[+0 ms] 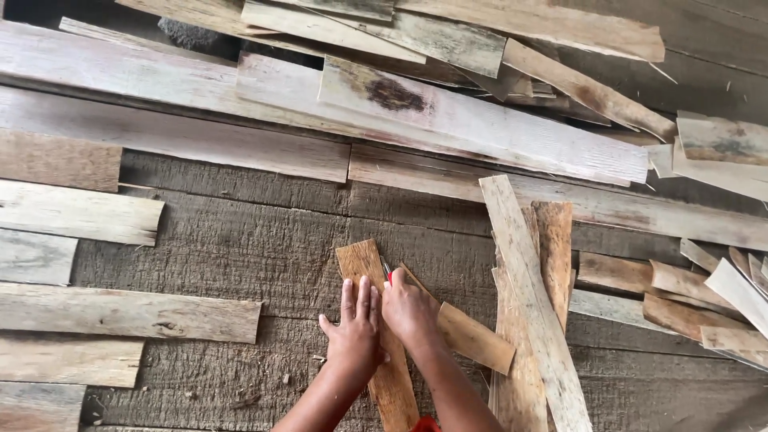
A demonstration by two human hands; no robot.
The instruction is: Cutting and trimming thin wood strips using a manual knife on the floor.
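Note:
My left hand (354, 330) lies flat, fingers spread, on a narrow brown wooden slat (362, 262) that runs toward me on the dark plank floor. Close beside it, my right hand (409, 310) is closed around a thin red-tipped tool, likely a pencil or marker (388, 274), whose tip touches the slat's right edge. A second short brown slat (474, 338) lies angled under and to the right of my right hand.
Long pale planks (480, 120) are stacked across the top. Cut boards (128, 314) lie in a row at the left. A crossed pile of slats (532, 288) sits to the right, with more offcuts (688, 304) at the far right.

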